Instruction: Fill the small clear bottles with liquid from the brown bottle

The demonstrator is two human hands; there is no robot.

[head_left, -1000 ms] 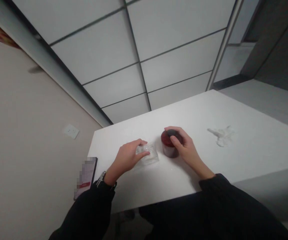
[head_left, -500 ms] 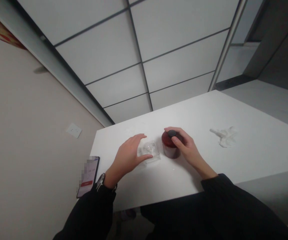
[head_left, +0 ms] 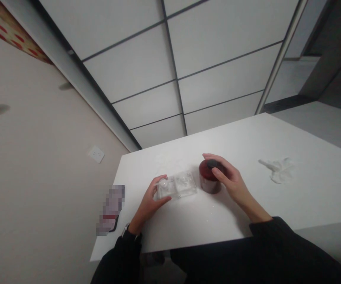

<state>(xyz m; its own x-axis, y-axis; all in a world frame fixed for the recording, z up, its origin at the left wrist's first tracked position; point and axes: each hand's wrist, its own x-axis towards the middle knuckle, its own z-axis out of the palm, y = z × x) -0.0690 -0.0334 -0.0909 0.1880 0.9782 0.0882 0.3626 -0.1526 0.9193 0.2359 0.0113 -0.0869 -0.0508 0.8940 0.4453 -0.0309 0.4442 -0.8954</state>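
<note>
Head view: clear plastic tray (head_left: 178,186) lies flat on white table (head_left: 306,197), just left of dark red jar (head_left: 209,181), not quite touching. Left hand (head_left: 150,199) pinches tray's left end, thumb below, fingers curled over. Right hand (head_left: 229,179) cups jar, fingers loosely bent over its black lid knob (head_left: 212,163); lid still on. Crumpled clear wrapper (head_left: 278,171) well apart, right. Phone (head_left: 111,209) at left table edge. Near edge close; open room behind and right.

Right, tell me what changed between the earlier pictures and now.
The left hand slid to the left end of the clear plastic tray, gripping it there. The right hand stayed on the dark red round jar; the crumpled clear wrapper stayed on the white table.
</note>
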